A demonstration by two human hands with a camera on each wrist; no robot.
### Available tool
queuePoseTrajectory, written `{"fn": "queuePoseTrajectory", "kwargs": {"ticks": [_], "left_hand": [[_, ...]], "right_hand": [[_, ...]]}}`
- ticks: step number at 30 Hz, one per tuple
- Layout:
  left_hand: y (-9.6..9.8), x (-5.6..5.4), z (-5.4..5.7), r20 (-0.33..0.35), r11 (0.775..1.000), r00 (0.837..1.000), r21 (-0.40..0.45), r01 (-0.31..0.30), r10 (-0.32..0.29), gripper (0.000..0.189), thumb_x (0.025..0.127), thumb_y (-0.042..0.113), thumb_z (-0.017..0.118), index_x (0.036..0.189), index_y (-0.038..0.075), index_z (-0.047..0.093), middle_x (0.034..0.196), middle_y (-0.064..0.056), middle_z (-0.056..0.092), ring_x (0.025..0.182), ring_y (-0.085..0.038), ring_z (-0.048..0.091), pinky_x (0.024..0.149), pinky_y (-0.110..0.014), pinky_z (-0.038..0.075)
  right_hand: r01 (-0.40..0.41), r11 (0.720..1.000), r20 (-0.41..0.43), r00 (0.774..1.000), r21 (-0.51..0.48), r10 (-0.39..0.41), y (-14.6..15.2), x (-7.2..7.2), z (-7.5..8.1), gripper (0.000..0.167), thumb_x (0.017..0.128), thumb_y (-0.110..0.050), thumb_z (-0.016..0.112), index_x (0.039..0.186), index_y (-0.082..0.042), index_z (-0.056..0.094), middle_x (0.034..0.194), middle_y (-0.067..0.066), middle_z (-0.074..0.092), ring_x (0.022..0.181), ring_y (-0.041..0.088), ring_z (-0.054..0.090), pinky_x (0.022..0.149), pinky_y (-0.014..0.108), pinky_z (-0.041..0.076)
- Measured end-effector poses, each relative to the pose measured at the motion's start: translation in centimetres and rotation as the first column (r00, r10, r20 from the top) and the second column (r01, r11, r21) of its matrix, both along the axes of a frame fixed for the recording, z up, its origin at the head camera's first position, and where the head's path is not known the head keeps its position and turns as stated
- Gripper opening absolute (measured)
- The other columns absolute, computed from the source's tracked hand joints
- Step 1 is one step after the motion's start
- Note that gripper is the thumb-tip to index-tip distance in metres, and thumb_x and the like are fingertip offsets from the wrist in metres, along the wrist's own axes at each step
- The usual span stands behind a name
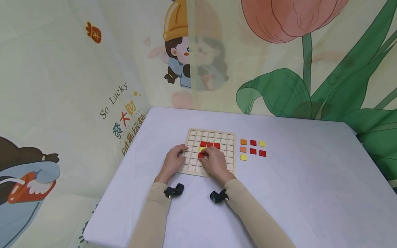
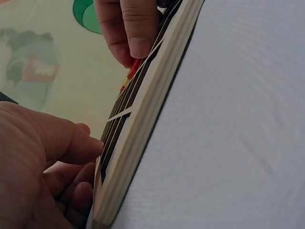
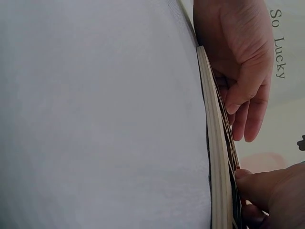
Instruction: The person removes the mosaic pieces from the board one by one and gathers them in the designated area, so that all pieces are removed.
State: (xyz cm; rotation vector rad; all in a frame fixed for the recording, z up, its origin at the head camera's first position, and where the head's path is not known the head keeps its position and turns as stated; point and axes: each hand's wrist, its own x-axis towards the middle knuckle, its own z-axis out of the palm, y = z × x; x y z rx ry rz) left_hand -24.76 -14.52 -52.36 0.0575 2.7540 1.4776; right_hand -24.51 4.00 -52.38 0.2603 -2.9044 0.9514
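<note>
A light wooden grid board (image 1: 193,132) lies on the table, with several square tiles in its cells. Three red tiles (image 1: 210,144) form a row; below the row's left end sit a yellow tile (image 1: 202,149) and another red tile (image 1: 201,155). My right hand (image 1: 215,163) bends over the board, thumb and forefinger at opposite sides of that lower red tile, pinching it; the palm hides cells beneath. At the board's left edge rests my left hand (image 1: 173,161), fingers relaxed and thumb (image 2: 86,145) touching the rim.
Right of the board lie loose tiles: orange tiles (image 1: 243,142), red tiles (image 1: 253,142) and yellow tiles (image 1: 262,143). A white cloth covers the table (image 1: 310,179). Printed curtains (image 1: 211,100) rise behind it and on the left. Each wrist wears a small black camera (image 1: 175,190).
</note>
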Motion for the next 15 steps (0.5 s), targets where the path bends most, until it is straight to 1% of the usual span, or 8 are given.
{"fn": "queuePoseTrajectory", "kwargs": {"ticks": [3, 9, 15], "left_hand": [[0.02, 0.06, 0.04, -0.004, 1.000, 1.000, 0.001, 0.000, 0.000, 0.040, 0.089, -0.002, 0.057, 0.128, 0.008, 0.062, 0.144, -0.006, 0.050, 0.135, -0.024, 0.043, 0.109, -0.039, 0.040], [0.01, 0.09, 0.15, -0.011, 1.000, 1.000, -0.006, 0.006, -0.006, 0.041, 0.089, -0.002, 0.057, 0.129, 0.007, 0.062, 0.144, -0.006, 0.050, 0.135, -0.024, 0.043, 0.109, -0.039, 0.040], [-0.02, 0.17, 0.31, -0.001, 1.000, 1.000, -0.009, 0.001, -0.001, 0.041, 0.090, -0.001, 0.057, 0.129, 0.008, 0.062, 0.144, -0.005, 0.050, 0.135, -0.024, 0.043, 0.109, -0.039, 0.040]], "right_hand": [[-0.008, 1.000, -0.007, 1.000, -0.011, 0.008, 0.09, 0.07, 0.07, 0.029, 0.085, -0.024, 0.076, 0.111, -0.012, 0.072, 0.102, 0.001, 0.061, 0.092, 0.019, 0.056, 0.084, 0.035, 0.048], [-0.022, 0.999, -0.037, 0.999, -0.036, 0.021, 0.17, 0.10, 0.03, 0.027, 0.085, -0.021, 0.076, 0.109, -0.010, 0.071, 0.102, 0.002, 0.060, 0.094, 0.021, 0.058, 0.086, 0.035, 0.049], [-0.044, 0.998, -0.029, 0.999, -0.041, 0.043, 0.25, 0.22, 0.01, 0.030, 0.085, -0.022, 0.076, 0.112, -0.011, 0.070, 0.105, 0.001, 0.061, 0.096, 0.020, 0.059, 0.088, 0.035, 0.050]]}}
